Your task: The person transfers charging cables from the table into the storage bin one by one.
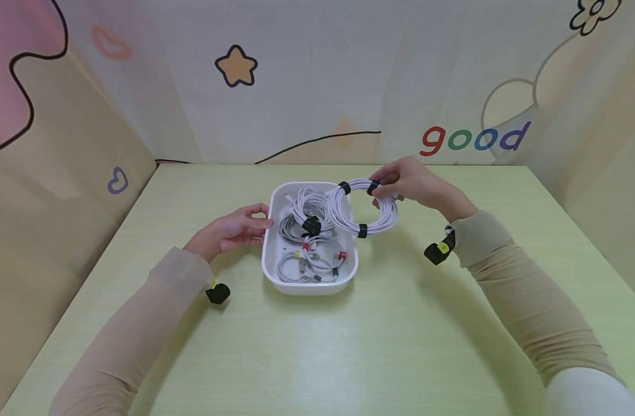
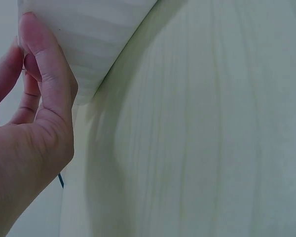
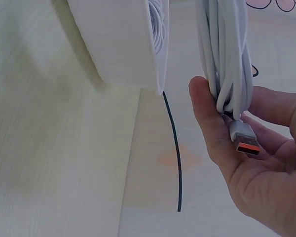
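Note:
My right hand (image 1: 408,184) pinches a large coil of white USB cable (image 1: 389,216), bound with black straps, raised over the right rim of a white plastic bin (image 1: 309,288). In the right wrist view, the cable's USB plug (image 3: 245,140) hangs by the palm, orange inside. At the bin's left side, my left hand (image 1: 236,231) holds the rim with bent fingers; its thumb (image 2: 42,44) lies against the ribbed outer wall. Inside the bin lie several coiled cables: a white coil (image 1: 309,205) with a black strap at the back, and thinner coils (image 1: 291,271) with coloured ties in front.
The bin stands on a pale green wood-grain table (image 1: 317,352). Behind the table rises a printed cloth backdrop (image 1: 317,86), and cloth sides flank it left and right. A small black wrist camera (image 1: 218,293) sits by the left cuff, another (image 1: 438,252) by the right.

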A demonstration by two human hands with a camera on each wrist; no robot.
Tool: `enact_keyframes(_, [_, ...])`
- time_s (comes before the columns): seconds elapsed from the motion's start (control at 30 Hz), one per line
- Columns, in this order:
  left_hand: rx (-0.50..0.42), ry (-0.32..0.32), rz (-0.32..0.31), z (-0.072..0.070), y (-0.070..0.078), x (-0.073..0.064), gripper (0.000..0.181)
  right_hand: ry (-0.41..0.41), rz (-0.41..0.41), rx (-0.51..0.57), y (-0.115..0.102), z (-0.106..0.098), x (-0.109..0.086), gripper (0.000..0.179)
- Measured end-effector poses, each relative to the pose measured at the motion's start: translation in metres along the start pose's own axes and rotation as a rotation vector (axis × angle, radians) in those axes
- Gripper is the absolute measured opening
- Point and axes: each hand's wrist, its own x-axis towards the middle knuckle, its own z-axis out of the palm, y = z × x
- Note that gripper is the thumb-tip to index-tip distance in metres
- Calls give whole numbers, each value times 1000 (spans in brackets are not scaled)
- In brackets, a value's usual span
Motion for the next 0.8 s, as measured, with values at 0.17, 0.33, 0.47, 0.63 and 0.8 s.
enact_keyframes(0.17, [-1,3,3,0,0,-1,15,-32,-16,-1,-7,11,5,30])
enact_keyframes(0.33, [-24,10,-8,1,0,-1,15,-40,-27,-12,-11,22,10,31])
enact_keyframes(0.47, [-38,11,-12,2,1,-1,14,-36,-44,-29,-12,31,13,32])
enact_keyframes(0.63, [-39,5,-9,2,1,-1,15,-55,-54,-47,-14,42,17,33])
enact_keyframes(0.8, [-30,5,1,1,0,-1,19,-79,-63,-36,-18,51,20,33])
